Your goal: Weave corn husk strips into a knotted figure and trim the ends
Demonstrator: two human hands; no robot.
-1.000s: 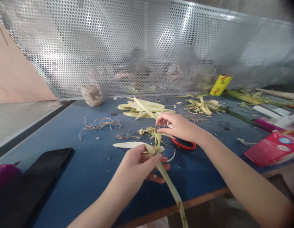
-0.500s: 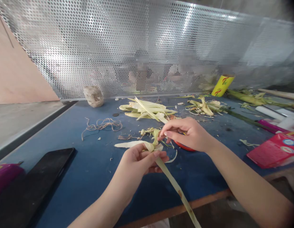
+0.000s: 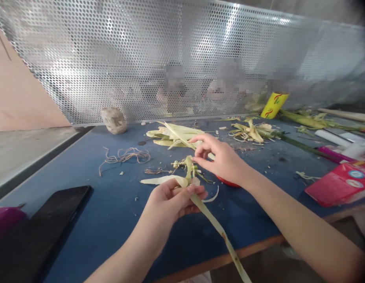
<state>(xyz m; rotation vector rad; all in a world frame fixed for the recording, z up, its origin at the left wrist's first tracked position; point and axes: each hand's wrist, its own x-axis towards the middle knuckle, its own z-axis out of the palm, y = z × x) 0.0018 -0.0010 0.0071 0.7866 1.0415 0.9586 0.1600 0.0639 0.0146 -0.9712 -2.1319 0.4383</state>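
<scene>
My left hand (image 3: 179,200) is closed in a pinch around folded pale-green corn husk strips (image 3: 210,216). One strip trails down past the table's front edge; a pointed white end sticks out to the left. From the fold a short strip rises, its upper end at the thumb and curled fingers of my right hand (image 3: 219,157), which seems to pinch it with the index finger lifted. Behind the hands lies a small knotted husk braid (image 3: 180,163), partly hidden. A red round object (image 3: 228,181) shows under my right wrist.
Husk leaves (image 3: 167,135) are piled at the back, with scraps (image 3: 253,131) to their right. Tangled twine (image 3: 123,157) and a black phone (image 3: 58,220) lie left. A yellow roll (image 3: 275,105), red packet (image 3: 337,184) and perforated metal screen (image 3: 135,59) border the blue table.
My right hand has moved slightly up and left, and its index finger has lifted. The short strip stands more exposed. My left hand keeps its hold on the husk.
</scene>
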